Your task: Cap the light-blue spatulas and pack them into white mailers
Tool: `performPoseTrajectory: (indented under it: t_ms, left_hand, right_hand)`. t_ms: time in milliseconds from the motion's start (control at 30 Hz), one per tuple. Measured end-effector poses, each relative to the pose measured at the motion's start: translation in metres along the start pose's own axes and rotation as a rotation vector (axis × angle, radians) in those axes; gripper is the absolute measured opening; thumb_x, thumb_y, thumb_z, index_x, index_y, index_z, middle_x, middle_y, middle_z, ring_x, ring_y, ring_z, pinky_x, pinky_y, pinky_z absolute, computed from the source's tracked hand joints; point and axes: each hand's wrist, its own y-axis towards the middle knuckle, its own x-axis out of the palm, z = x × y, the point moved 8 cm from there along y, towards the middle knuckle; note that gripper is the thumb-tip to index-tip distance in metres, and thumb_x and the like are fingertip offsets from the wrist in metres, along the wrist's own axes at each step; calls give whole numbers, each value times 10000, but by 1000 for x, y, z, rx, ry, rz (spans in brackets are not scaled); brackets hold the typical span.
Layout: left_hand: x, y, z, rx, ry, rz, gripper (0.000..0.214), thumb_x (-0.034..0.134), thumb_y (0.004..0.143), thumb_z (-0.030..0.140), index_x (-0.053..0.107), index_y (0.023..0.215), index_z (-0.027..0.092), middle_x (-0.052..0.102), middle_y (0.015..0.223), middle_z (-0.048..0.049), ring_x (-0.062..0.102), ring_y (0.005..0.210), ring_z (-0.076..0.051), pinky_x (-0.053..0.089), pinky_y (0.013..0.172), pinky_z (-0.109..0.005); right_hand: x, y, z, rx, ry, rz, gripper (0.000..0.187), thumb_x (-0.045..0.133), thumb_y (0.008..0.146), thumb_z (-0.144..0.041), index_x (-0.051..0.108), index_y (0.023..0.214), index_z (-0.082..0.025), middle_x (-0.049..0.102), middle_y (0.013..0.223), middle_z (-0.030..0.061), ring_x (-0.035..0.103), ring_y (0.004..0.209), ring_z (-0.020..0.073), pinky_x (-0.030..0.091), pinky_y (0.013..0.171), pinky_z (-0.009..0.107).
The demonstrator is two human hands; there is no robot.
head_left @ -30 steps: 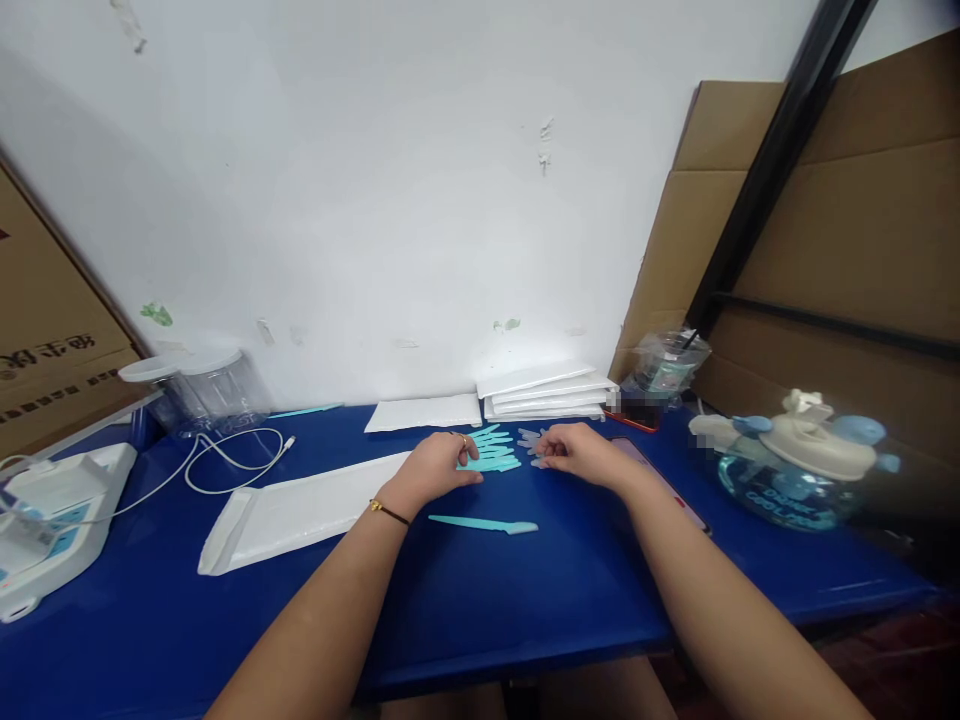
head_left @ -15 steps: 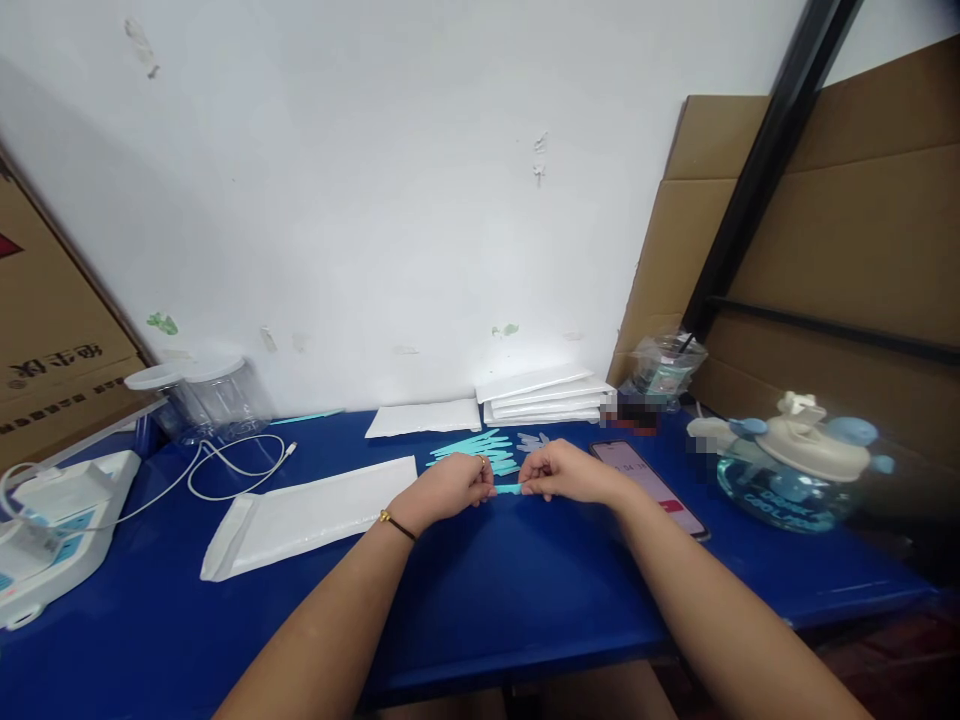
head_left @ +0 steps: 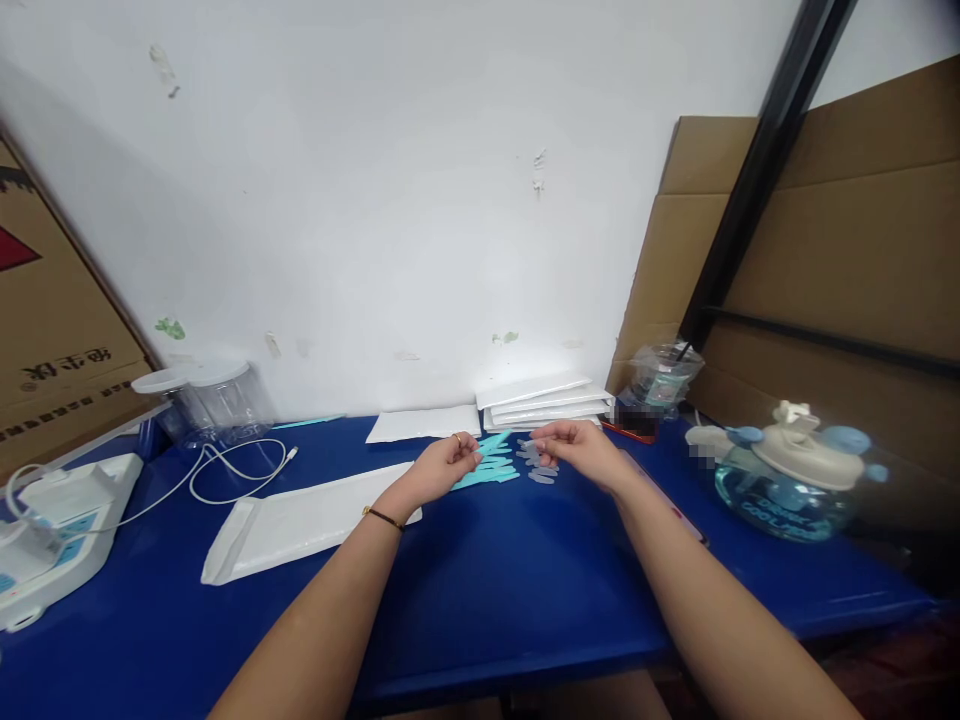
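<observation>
My left hand (head_left: 448, 465) is closed at the left side of a fanned pile of teal strips (head_left: 496, 468). A teal strip (head_left: 495, 441) runs out from its thumb and fingertips. Just right of the pile lie several small translucent grey pieces (head_left: 541, 473). Above them my right hand (head_left: 577, 450) pinches with thumb and fingers, and a pale grey sliver shows at its fingertips. Both palms are hidden.
A white padded mailer (head_left: 300, 525) lies at left, with more mailers (head_left: 544, 402) stacked by the wall. Farther out are a power strip (head_left: 82, 525), clear jars (head_left: 225, 400), a white cable (head_left: 240, 445), a phone (head_left: 686, 525) and a water bottle (head_left: 787, 490).
My hands have moved apart and slightly away from me; the short teal piece stretched between them no longer shows there. My right hand is now over the grey pieces.
</observation>
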Motion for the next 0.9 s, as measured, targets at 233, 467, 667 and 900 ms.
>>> performPoseTrajectory:
  t_ms: [233,467,667,900]
  left_hand:
    - [-9,0,4,60,153,63,408,323,875,503,561,989,192,556,776,-17,505,715,-155,390,654,-248]
    - [7,-1,-1,57,138,-120,499,250,887,535,577,946,163,534,767,-14,474,672,-130,391,650,-241]
    - [9,-3,7,111,125,-155,502,240,900,519,589,823,167,580,877,-27,489,736,-120,398,709,-222]
    - [17,-4,5,82,87,-215,486,287,895,509,626,814,170,578,801,-2,477,682,-111,379,661,-213]
  right_hand:
    - [-9,-3,-14,-78,-43,121,324,675,700,-438,657,839,-145,562,573,-29,477,432,72,391,449,217]
    - [-4,-5,-15,-36,208,54,385,727,652,-422,653,906,-142,669,745,50,637,640,147,482,581,258]
    - [-4,-5,-17,-88,94,100,357,706,666,-469,647,785,-138,633,651,27,568,514,109,447,492,234]
    - [1,-5,-17,-146,114,100,310,737,655,-399,664,829,-152,675,707,41,649,689,167,515,678,299]
